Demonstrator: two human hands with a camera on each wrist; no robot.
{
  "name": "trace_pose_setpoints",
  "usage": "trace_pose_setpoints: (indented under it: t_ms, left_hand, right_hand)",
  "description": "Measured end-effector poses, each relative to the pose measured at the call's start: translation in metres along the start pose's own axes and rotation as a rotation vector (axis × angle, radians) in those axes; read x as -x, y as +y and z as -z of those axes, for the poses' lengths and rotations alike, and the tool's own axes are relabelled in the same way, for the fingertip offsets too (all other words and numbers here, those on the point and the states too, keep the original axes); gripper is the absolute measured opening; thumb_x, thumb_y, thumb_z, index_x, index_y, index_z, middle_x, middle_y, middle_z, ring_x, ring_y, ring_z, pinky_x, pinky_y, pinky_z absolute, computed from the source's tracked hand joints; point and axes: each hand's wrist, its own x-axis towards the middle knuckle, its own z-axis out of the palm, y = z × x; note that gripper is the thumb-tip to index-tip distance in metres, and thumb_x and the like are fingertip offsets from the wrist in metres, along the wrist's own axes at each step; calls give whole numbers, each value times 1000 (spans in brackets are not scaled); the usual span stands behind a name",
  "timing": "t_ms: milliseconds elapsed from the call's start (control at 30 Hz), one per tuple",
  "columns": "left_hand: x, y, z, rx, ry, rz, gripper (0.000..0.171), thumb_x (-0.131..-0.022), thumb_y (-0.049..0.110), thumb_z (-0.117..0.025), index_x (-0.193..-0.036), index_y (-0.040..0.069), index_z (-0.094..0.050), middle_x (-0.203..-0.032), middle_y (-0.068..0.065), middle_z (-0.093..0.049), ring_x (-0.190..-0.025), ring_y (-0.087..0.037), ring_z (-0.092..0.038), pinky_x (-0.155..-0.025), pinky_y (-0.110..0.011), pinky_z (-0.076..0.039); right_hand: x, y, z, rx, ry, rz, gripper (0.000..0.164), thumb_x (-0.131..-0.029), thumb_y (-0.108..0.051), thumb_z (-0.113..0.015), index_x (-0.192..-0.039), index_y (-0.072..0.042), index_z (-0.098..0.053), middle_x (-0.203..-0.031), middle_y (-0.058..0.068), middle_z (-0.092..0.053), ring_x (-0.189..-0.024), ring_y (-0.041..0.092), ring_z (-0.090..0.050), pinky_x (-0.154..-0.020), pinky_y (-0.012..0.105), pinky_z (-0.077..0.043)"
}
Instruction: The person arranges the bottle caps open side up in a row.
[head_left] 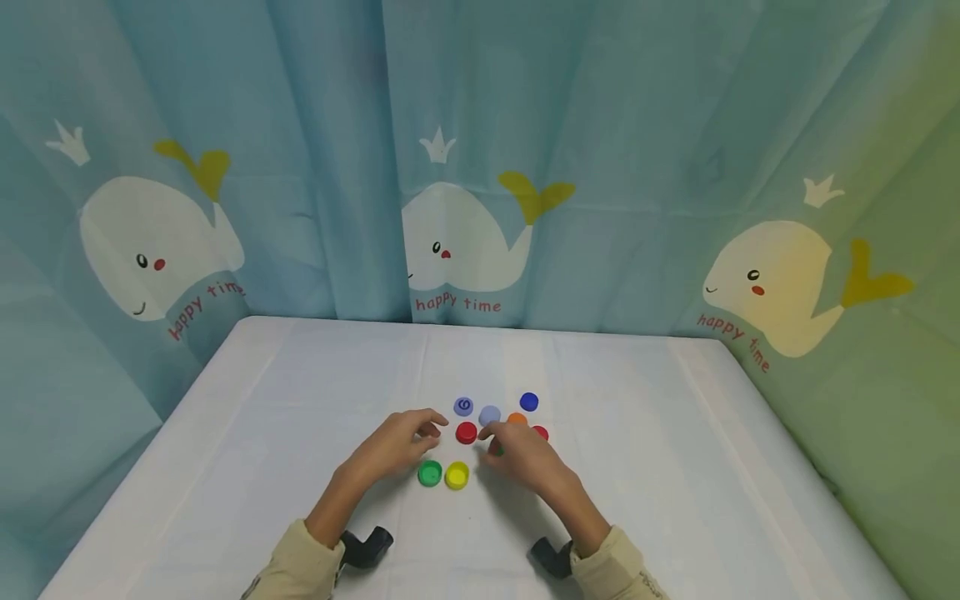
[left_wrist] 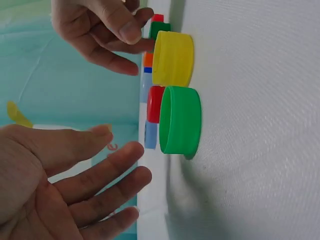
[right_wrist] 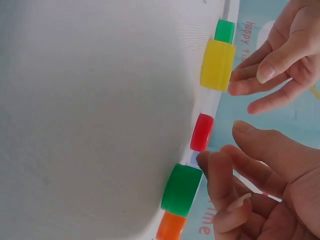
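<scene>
My left hand [head_left: 396, 443] hovers over the table with its fingers apart and nothing between them. Just beyond its fingertips is a red bottle cap [head_left: 467, 432]. Below it, nearer me, lie a green cap [head_left: 430, 473] and a yellow cap [head_left: 457, 476], both hollow side up. From the other side my right hand [head_left: 528, 457] reaches in, fingers loosely bent and empty in the right wrist view. Its fingers mostly cover a dark green cap [right_wrist: 182, 190] in the head view. Beyond are a pale purple cap with a swirl [head_left: 463, 406] and a plain pale purple cap [head_left: 490, 414].
Farther back right lie a blue cap [head_left: 528, 402], an orange cap [head_left: 517, 417] and a second red cap [head_left: 542, 432], the last two partly hidden by my right hand. A white cloth covers the table [head_left: 315, 375]. Blue-green whale-print curtains [head_left: 630, 125] enclose its far side.
</scene>
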Motion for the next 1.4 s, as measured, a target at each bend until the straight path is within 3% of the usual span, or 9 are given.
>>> trace_pose_setpoints:
  t_ms: [133, 433, 667, 800, 1033, 1233, 1400]
  left_hand:
    - [1, 0, 0, -7, 3, 39, 28, -87, 6, -67, -115, 7, -63, -98, -3, -66, -97, -23, -60, -89, -44, -47]
    - [-14, 1, 3, -110, -49, 5, 20, -85, 3, -67, -105, 2, -67, -88, -3, -66, -81, -18, -60, -79, -35, -52]
    - [-26, 10, 5, -203, -83, 111, 26, -82, 12, -74, -104, 1, -67, -84, -4, -63, -74, -16, -56, -71, -29, -52]
    - [-31, 14, 5, -210, -110, 135, 27, -82, 12, -74, -105, 1, -67, -85, -5, -63, -73, -16, -55, -70, -28, -52]
    - [-40, 18, 0, -233, -147, 97, 26, -82, 12, -74, -104, 0, -67, -87, -6, -64, -74, -17, -56, -71, -28, -52]
    - [-40, 21, -6, -274, -169, 102, 28, -83, 13, -73, -105, -2, -66, -91, -8, -63, -77, -19, -54, -78, -32, -51]
    - [-39, 23, -7, -341, -181, 77, 17, -84, 12, -71, -93, -1, -64, -80, -7, -60, -72, -20, -51, -73, -31, -50]
  right_hand:
    - [-2, 0, 1, 19, 17, 9, 26, -81, -14, -75, -104, -4, -68, -80, 0, -66, -72, 11, -60, -66, 20, -50]
    - [-16, -8, 5, 141, 37, 38, 24, -80, -13, -76, -102, -5, -70, -83, 2, -66, -74, 14, -59, -66, 22, -50]
    - [-26, -8, 5, 173, -2, -25, 27, -80, -15, -76, -105, -6, -70, -80, 2, -65, -70, 14, -57, -62, 21, -48]
    - [-28, -7, 3, 191, 5, -23, 29, -80, -15, -76, -106, -6, -70, -82, 4, -66, -70, 14, -58, -63, 21, -49]
    - [-32, -6, 1, 195, -17, -45, 31, -79, -14, -77, -107, -5, -69, -82, 5, -67, -68, 14, -56, -63, 21, -49]
    - [-35, -9, -3, 253, -23, -59, 27, -77, -15, -78, -102, -6, -71, -83, 5, -68, -65, 14, -56, -60, 21, -48]
    - [-36, -12, -3, 275, -24, -68, 21, -79, -13, -77, -97, -5, -71, -70, 2, -61, -58, 14, -50, -54, 19, -43]
